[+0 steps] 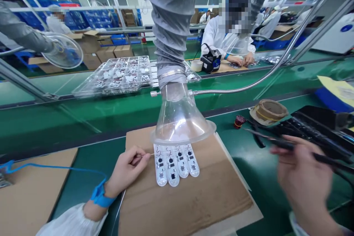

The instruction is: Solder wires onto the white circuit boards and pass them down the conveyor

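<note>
- Circuit boards (174, 164): four white units lie side by side on a cardboard sheet (199, 206) at lower centre, directly beneath a clear plastic fume hood (179, 125). Fine wires show at their upper ends.
- Left hand (125, 171), lower left of centre: fingertips are pinched together on a thin wire (146, 155), which reaches toward the leftmost board.
- Right hand (304, 180), lower right, blurred: fingers are closed around a black soldering iron (279, 141), its far end pointing to the upper left, well apart from the boards.
- Blue wrist strap (99, 193): fitted on the left wrist, with its blue cord (55, 167) running toward the lower left.
- Risk: the boards appear unclamped, so contact could shift them.
- Risk: a loosened pinch could let the wire slip.
- Risk: the low hood limits access, so the hot iron could catch a wire or sleeve.
</note>
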{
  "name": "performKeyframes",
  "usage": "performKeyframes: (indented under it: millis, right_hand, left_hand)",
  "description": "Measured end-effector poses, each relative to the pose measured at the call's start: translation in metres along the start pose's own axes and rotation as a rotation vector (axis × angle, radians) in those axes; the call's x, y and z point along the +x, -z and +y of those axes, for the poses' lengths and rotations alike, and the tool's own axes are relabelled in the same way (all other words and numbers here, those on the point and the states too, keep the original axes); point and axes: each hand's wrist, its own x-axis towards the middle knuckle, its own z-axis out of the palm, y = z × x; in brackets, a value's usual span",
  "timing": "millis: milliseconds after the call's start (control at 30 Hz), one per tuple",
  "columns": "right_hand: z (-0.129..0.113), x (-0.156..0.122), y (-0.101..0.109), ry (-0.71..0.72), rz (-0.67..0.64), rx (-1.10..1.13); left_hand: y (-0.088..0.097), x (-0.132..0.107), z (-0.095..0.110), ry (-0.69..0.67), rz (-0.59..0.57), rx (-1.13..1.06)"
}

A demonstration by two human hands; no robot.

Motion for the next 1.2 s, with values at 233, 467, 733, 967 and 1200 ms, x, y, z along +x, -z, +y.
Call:
performKeyframes:
  millis: [233, 467, 733, 967, 1200]
  right_hand:
    - [-0.005, -0.053, -0.105, -0.049, -0.442, 0.137]
    - [0.016, -0.059, -0.088, -0.076, -0.507, 0.217]
    - [0.011, -0.059, -0.091, -0.017, -0.572, 0.117]
    - [0.011, -0.058, -0.091, -0.001, -0.596, 0.068]
    - [0.011, -0.059, -0.091, -0.002, -0.590, 0.087]
  left_hand:
    - [-0.002, -0.002, -0.001, -0.023, -0.023, 0.031]
    - [-0.001, -0.002, -0.002, -0.042, -0.066, 0.059]
    - [-0.002, -0.002, -0.002, -0.006, -0.125, 0.071]
    - [-0.002, 0.000, 0.001, -0.074, -0.106, 0.076]
    - [0.000, 0.000, 0.002, -0.120, -0.098, 0.091]
